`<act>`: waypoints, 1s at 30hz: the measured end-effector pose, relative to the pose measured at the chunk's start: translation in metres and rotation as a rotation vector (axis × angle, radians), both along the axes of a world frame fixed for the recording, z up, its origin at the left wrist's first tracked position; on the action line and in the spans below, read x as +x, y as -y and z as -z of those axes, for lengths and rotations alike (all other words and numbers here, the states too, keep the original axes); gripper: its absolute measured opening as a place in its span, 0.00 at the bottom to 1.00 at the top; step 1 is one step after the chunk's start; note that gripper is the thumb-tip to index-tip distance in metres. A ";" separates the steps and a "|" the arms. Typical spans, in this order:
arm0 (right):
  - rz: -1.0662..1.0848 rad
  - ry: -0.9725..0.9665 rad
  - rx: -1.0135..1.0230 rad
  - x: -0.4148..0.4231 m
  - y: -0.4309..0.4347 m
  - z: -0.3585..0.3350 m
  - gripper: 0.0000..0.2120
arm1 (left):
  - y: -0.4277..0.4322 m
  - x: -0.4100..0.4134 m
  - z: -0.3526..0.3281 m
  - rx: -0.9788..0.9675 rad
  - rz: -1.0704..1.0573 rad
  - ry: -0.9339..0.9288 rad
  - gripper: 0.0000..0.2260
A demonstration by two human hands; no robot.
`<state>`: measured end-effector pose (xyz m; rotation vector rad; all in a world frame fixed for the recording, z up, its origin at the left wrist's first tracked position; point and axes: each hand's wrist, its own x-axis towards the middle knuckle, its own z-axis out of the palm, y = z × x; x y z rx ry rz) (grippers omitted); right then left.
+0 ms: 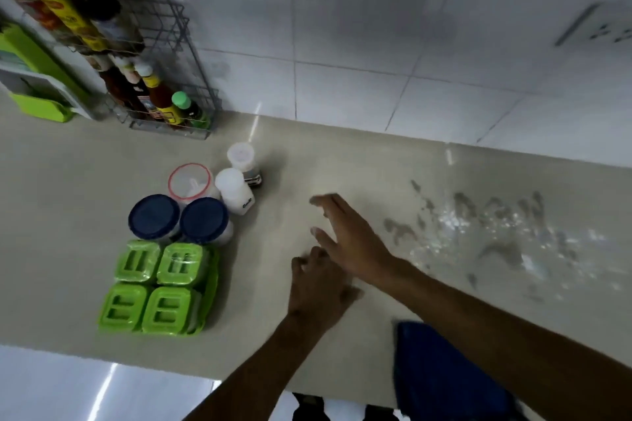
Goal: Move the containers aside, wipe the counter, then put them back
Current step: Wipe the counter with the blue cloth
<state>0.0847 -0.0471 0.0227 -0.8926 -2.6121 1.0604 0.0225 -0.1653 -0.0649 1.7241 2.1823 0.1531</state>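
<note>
White tiled wall (342, 27) behind beige counter (68, 198), wall socket (605, 27) upper right, glossy floor (68, 386) below

White bottle (239, 193): small dark label mark — blurred, illegible.
Rack bottles (164, 102): coloured labels — lettering illegible.

We see both bare hands smeared by motion: the right hand (345, 236) and the left hand (318, 287) blur where they overlap. The folded blue cloth (444, 376) is half covered by the right forearm and cut by the bottom edge. Labels on the white plastic bottles (236, 191) stay unreadable to us.
</note>
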 end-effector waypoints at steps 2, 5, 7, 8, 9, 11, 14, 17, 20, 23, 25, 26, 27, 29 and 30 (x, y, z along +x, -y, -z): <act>0.022 0.039 0.011 0.091 0.025 0.027 0.06 | 0.005 0.004 0.010 0.073 0.013 -0.059 0.28; -0.029 0.183 0.064 0.220 0.061 0.065 0.16 | 0.009 0.015 0.022 0.204 0.014 -0.103 0.26; -0.152 0.288 0.199 0.281 0.083 0.088 0.24 | 0.008 0.028 0.028 0.243 -0.002 -0.092 0.24; -0.227 0.337 0.238 0.297 0.089 0.096 0.30 | 0.007 0.033 0.029 0.252 -0.014 -0.094 0.24; -0.283 0.367 0.255 0.307 0.093 0.103 0.34 | 0.005 0.041 0.032 0.254 -0.027 -0.099 0.23; -0.338 0.377 0.320 0.311 0.090 0.112 0.38 | -0.001 0.054 0.037 0.255 -0.051 -0.121 0.23; -0.351 0.328 0.419 0.310 0.085 0.120 0.34 | -0.003 0.062 0.041 0.292 -0.114 -0.146 0.22; -0.275 0.300 0.439 0.321 0.083 0.123 0.30 | 0.000 0.067 0.042 0.294 -0.150 -0.162 0.22; -0.060 0.319 0.413 0.348 0.085 0.127 0.29 | 0.000 0.077 0.037 0.286 -0.170 -0.170 0.22; 0.155 0.384 0.386 0.412 0.076 0.127 0.29 | -0.008 0.098 0.031 0.271 -0.227 -0.184 0.23; 0.338 0.462 0.357 0.472 0.059 0.125 0.30 | -0.017 0.114 0.030 0.255 -0.273 -0.188 0.23; 0.443 0.508 0.328 0.502 0.046 0.123 0.31 | -0.022 0.120 0.031 0.249 -0.278 -0.188 0.24; 0.551 0.548 0.292 0.530 0.029 0.121 0.33 | -0.028 0.127 0.033 0.243 -0.270 -0.188 0.24; 0.748 0.599 0.207 0.572 -0.013 0.117 0.35 | -0.038 0.134 0.037 0.237 -0.241 -0.192 0.26; 0.830 0.604 0.164 0.586 -0.039 0.114 0.36 | -0.042 0.136 0.039 0.236 -0.232 -0.195 0.26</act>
